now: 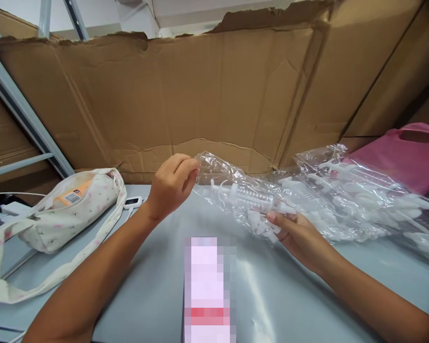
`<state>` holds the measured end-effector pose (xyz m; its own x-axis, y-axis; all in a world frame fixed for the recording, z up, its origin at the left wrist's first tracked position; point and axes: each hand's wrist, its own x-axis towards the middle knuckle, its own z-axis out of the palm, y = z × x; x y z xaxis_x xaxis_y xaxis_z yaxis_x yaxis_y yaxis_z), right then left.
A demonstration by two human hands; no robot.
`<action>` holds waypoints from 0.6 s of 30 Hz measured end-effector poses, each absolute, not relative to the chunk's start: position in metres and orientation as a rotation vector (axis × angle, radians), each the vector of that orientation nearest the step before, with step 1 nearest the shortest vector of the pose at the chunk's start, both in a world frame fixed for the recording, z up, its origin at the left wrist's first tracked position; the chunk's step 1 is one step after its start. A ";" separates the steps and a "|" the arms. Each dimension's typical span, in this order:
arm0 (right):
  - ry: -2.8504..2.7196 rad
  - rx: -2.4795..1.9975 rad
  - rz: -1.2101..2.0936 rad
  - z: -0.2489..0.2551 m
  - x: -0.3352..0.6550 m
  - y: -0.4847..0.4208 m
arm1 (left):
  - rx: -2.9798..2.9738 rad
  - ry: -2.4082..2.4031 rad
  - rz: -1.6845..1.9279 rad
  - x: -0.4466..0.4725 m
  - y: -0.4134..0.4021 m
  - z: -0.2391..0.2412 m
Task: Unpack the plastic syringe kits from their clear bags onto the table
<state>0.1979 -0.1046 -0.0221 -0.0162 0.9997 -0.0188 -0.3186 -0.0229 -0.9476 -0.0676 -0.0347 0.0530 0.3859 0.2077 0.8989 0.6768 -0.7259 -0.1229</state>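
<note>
My left hand [173, 183] is closed in a pinch at the upper left corner of a clear plastic bag [218, 164]. Inside the bag lies a white plastic part with a coiled or ribbed clear middle [255, 196], along with smaller white pieces [260, 224]. From the lower right, my right hand [300, 236] grips the same bag, thumb on top and fingers underneath. Farther right, more clear bags [357, 205] with white plastic parts lie close to my right hand. Below the hands is a pixelated upright rectangle [207, 281] whose kind I cannot make out.
A floral cloth bag [82, 209] with a strap lies on the grey table [150, 290] at left, near a small white device with a dark screen [133, 203]. Cardboard [186, 95] walls the back. A pink bag [396, 157] stands at right, a metal frame [25, 109] at left.
</note>
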 end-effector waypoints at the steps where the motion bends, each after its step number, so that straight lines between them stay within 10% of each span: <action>1: -0.958 -0.969 1.379 -0.021 0.198 -0.105 | -2.266 -0.841 -1.366 -0.066 -0.039 0.056; 11: -0.982 -0.950 1.442 -0.016 0.196 -0.111 | -2.992 -1.644 -1.821 -0.082 -0.024 0.068; 18: -1.118 -1.003 1.347 -0.014 0.198 -0.111 | -3.726 -1.513 -1.056 -0.099 -0.036 0.081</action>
